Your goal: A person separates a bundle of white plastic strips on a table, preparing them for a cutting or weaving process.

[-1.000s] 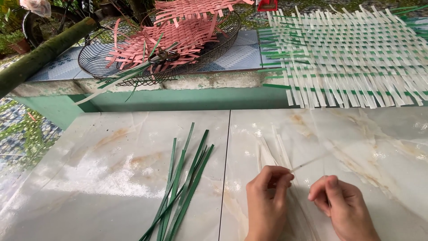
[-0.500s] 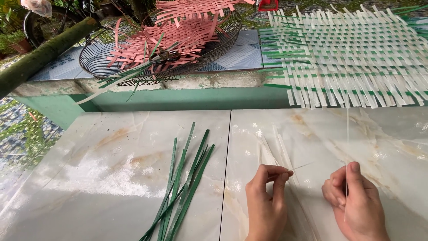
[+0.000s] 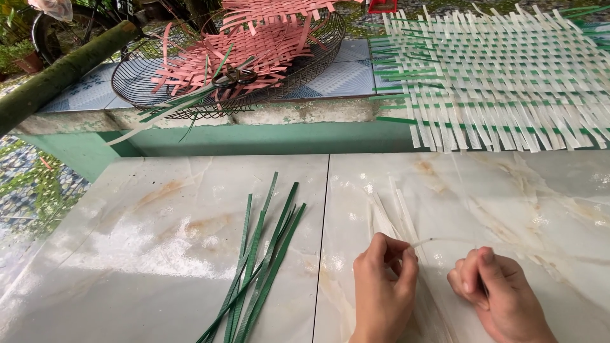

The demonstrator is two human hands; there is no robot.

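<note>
My left hand (image 3: pixel 383 287) and my right hand (image 3: pixel 499 292) rest low on the marble tabletop (image 3: pixel 159 254), both pinching a thin translucent white strip (image 3: pixel 445 241) that arcs between them. Several more pale strips (image 3: pixel 389 216) lie fanned on the table just beyond my left hand. A bundle of long dark green strips (image 3: pixel 259 263) lies to the left of my left hand, untouched.
A woven white and green mat (image 3: pixel 502 76) lies on the ledge at the back right. A wire basket (image 3: pixel 159 95) holds pink woven strips (image 3: pixel 248 44) and scissors (image 3: pixel 235 77) at the back left. A thick green bamboo pole (image 3: pixel 57 76) slants at far left.
My right hand moved back in toward my left after having pulled away to the right. The strip between them now bows in a short arc. The green strips stayed put.
</note>
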